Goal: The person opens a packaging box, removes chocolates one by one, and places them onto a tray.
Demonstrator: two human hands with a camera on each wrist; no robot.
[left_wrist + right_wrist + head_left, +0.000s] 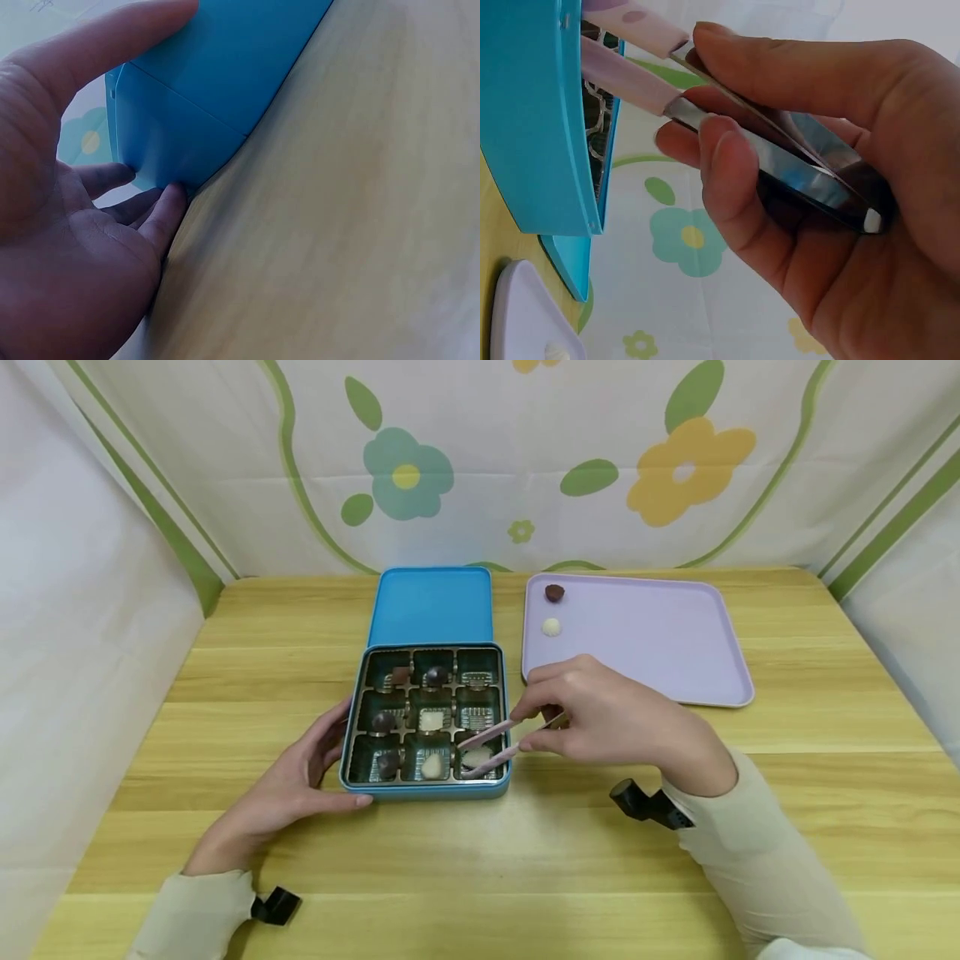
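A blue tin (pixel 450 792) stands with its divided tray of dark and white chocolates facing up. My left hand (pixel 288 781) holds the tin's near left corner, thumb along the front wall and fingers at the left side (pixel 161 135). In my right hand (pixel 600 714) are metal tongs (pixel 727 139) with pink tips, pinched between thumb and fingers. The tong tips (pixel 487 752) reach into the near right compartment, one on each side of a white chocolate (pixel 477 757). Beside it, in the near middle compartment, lies another white chocolate (pixel 432 767).
The blue lid (pixel 433 606) lies behind the tin. To the right is a lilac tray (pixel 652 635) bearing a brown chocolate (pixel 554 593) and a white one (pixel 551 627) near its left edge. A flowered cloth (pixel 495 468) hangs behind the wooden table (pixel 570 877).
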